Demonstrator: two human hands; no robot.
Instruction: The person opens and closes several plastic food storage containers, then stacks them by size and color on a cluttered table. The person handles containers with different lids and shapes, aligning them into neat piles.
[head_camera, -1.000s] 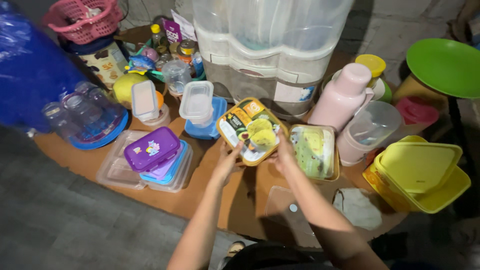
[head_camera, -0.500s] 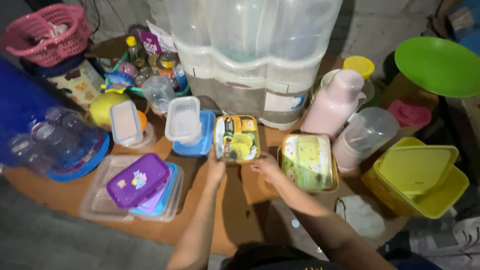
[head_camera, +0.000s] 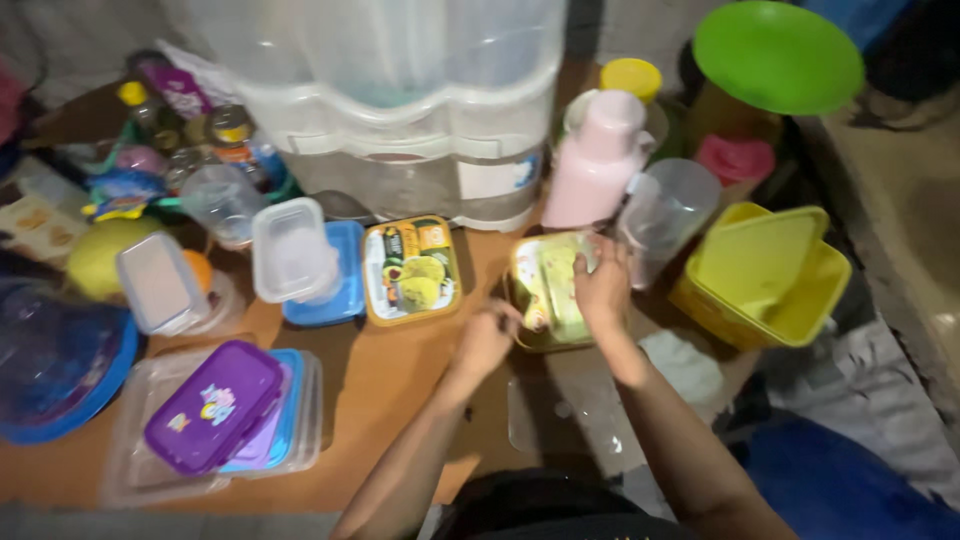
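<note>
Now your hands grip a rectangular, glossy green-lidded plastic tub (head_camera: 548, 290) on the brown bench (head_camera: 400, 390): your right hand (head_camera: 603, 287) lies over its far corner, your left hand (head_camera: 488, 338) pinches its near edge. Just left sits a similar printed tub (head_camera: 411, 270); right, a square yellow bin (head_camera: 765, 280).

A brown table top (head_camera: 400, 385) carries a crowd of plastic ware: a rectangular tub with a green-and-yellow printed lid (head_camera: 412, 270), a second printed tub (head_camera: 548, 290) just beside it, a stack of lidded boxes topped by a purple one (head_camera: 213, 405), a blue box (head_camera: 335, 290) and a tall clear drawer unit (head_camera: 400, 130).
</note>
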